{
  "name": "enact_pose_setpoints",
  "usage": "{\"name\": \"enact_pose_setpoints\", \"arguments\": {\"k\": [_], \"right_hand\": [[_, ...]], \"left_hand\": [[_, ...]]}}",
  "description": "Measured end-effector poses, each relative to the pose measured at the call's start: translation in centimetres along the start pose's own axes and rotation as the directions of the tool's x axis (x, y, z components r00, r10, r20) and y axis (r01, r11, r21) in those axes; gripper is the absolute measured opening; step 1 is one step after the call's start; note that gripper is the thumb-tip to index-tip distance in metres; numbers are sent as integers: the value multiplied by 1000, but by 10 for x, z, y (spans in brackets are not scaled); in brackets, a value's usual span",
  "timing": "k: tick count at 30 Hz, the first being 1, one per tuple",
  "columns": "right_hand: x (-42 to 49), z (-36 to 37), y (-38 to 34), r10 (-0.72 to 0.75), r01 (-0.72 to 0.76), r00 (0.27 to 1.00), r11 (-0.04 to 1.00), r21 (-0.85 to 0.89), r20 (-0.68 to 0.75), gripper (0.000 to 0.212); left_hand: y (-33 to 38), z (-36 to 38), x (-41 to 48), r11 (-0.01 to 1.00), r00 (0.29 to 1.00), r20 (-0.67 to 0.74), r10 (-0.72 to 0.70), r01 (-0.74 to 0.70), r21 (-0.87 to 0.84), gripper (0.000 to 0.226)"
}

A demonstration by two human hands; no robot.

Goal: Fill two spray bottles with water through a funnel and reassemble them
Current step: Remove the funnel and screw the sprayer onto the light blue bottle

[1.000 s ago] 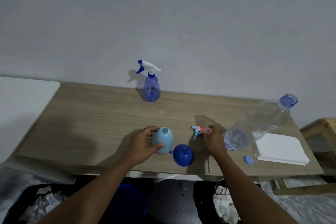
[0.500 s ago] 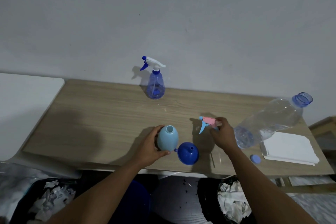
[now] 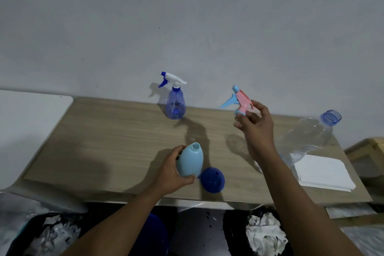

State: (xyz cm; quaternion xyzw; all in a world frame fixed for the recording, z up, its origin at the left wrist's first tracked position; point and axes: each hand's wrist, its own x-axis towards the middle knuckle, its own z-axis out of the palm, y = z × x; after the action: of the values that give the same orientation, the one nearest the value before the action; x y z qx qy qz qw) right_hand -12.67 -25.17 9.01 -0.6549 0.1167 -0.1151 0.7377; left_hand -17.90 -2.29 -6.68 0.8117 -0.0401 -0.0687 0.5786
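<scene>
My left hand (image 3: 173, 169) grips a light blue spray bottle body (image 3: 190, 161) standing on the wooden table (image 3: 116, 137), its neck uncapped. My right hand (image 3: 254, 125) holds a pink and light blue spray head (image 3: 239, 100) up in the air above the table, to the right of the bottle. A dark blue funnel (image 3: 212, 180) lies on the table just right of the light blue bottle. A transparent blue spray bottle (image 3: 175, 103) with its white and blue head fitted stands at the back by the wall.
A large clear water bottle (image 3: 307, 137) with an uncapped blue neck leans at the right, behind my right forearm. White folded paper (image 3: 322, 170) lies at the table's right front. Bins with crumpled paper (image 3: 266, 233) sit below the table edge. A white surface (image 3: 25, 122) adjoins the left.
My right hand has lifted the pink spray head off the table and raised it up and back. My left hand has kept its grip on the light blue bottle.
</scene>
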Motion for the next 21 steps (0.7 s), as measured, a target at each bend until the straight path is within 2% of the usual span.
{"name": "enact_pose_setpoints", "arguments": {"k": [4,8,17,21], "right_hand": [[-19,29,-37,-211,210,975,977,20,62,44],[-31,41,-48,-309,322,942,943,-89,132,44],[-64,43,-16,-236,294,930,938,-185,280,42],[-73,41,-9,-229,310,913,927,-210,339,41]], "left_hand": [[9,-6,-2,998,1000,-9,17,-16,57,95],[23,-12,-8,997,1000,-3,23,-23,70,96],[60,-18,-19,990,990,-36,136,-134,49,97],[79,-20,-26,983,984,-38,177,-175,49,87]]}}
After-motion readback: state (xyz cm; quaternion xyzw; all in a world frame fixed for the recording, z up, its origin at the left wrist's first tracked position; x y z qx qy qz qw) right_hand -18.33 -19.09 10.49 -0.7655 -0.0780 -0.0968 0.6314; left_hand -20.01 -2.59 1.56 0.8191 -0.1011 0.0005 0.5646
